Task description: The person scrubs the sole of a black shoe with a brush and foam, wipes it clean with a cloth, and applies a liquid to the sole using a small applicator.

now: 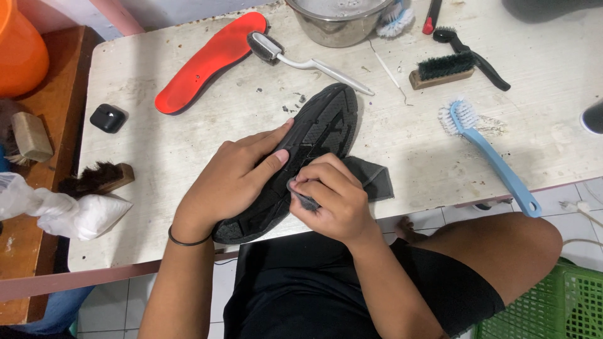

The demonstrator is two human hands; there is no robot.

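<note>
Under left hand [235,172], black shoe [314,147], seemingly gripped

Shoe [314,144] sole matt black rubber — cloth [370,179] grey — table [157,144] scuffed.

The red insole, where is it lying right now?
In the head view the flat red insole lies on the worn white table at upper left, its tip beside a grey-handled brush, up and left of the black shoe that both hands grip.
</note>
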